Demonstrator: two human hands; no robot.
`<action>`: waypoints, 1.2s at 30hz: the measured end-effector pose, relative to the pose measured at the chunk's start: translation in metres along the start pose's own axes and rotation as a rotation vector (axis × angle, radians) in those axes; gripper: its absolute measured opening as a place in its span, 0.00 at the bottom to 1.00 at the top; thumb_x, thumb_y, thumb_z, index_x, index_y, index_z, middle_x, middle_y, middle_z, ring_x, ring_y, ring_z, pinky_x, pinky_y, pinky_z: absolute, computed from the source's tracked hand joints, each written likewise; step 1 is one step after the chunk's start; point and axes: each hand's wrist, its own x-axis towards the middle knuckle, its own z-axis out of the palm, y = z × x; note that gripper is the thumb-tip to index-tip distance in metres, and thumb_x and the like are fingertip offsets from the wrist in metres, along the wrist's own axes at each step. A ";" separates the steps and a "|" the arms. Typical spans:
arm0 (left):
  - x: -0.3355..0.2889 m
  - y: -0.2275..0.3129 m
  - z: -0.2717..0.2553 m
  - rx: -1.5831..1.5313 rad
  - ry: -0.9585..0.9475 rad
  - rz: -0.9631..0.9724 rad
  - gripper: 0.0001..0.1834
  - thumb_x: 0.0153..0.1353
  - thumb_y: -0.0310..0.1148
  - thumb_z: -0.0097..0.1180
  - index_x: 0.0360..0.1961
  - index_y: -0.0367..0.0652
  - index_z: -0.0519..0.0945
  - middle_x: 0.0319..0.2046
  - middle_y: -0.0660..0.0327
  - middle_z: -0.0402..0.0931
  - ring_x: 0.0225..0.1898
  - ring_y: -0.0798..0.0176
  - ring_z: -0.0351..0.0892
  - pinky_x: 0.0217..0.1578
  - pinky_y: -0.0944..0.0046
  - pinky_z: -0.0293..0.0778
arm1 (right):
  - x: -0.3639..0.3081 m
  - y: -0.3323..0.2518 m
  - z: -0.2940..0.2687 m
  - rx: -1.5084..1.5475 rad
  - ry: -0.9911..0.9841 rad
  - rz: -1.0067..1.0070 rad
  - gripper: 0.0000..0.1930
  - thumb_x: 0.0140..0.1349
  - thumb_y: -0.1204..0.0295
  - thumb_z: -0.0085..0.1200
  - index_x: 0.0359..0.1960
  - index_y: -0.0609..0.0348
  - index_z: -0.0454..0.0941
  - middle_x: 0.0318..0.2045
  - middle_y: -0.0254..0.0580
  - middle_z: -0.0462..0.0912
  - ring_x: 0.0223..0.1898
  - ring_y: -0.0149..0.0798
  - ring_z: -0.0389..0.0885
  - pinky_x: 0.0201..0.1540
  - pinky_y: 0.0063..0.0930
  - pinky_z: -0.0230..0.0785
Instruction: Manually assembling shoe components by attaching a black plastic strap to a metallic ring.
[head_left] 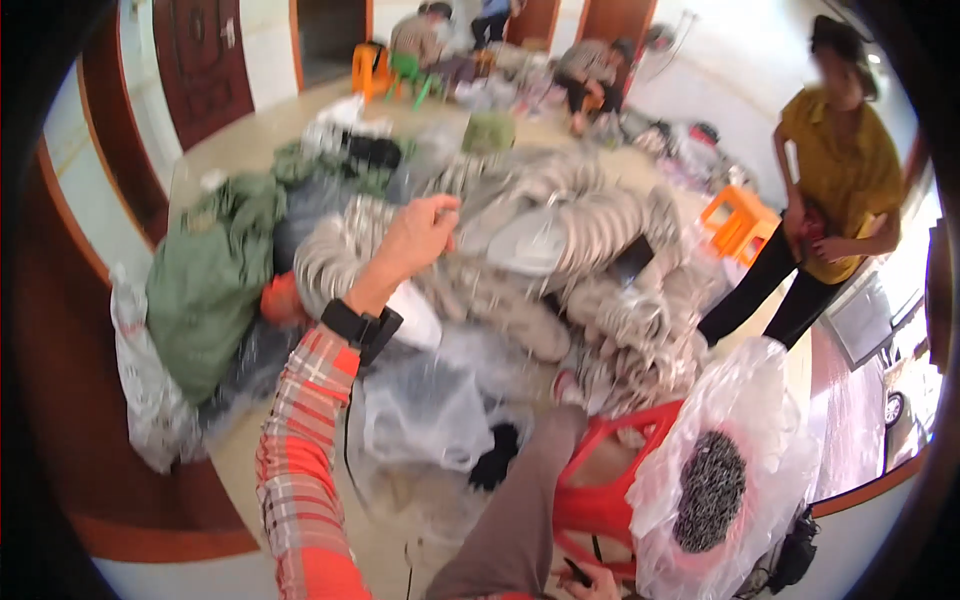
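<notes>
My left hand (420, 240), in a red plaid sleeve with a black strap at the wrist, reaches out over a big heap of beige shoe parts (610, 225) that lie nested in long stacks. Its fingers are drawn together; whatever they hold, if anything, is too small to make out. Low in the picture, my right hand (598, 585) is partly cut off by the lower edge. A slim black object (577, 572) sticks out of its closed fingers. Beside that hand is a red plastic stool (600, 505), with a clear bag (765, 430) full of small dark metallic pieces (712, 490).
Green sacks (215, 290) and clear plastic bags (420, 405) lie left and near. A person in a mustard shirt (845, 170) stands at the right by an orange stool (740, 222). Several people sit or stand at the back among more piles.
</notes>
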 end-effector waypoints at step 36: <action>-0.313 0.027 0.180 -0.452 -0.343 -0.018 0.14 0.60 0.38 0.47 0.31 0.35 0.76 0.22 0.53 0.75 0.26 0.63 0.74 0.30 0.63 0.69 | -0.074 -0.027 0.050 0.222 0.491 0.063 0.20 0.55 0.66 0.51 0.49 0.61 0.70 0.34 0.38 0.78 0.31 0.33 0.73 0.35 0.24 0.66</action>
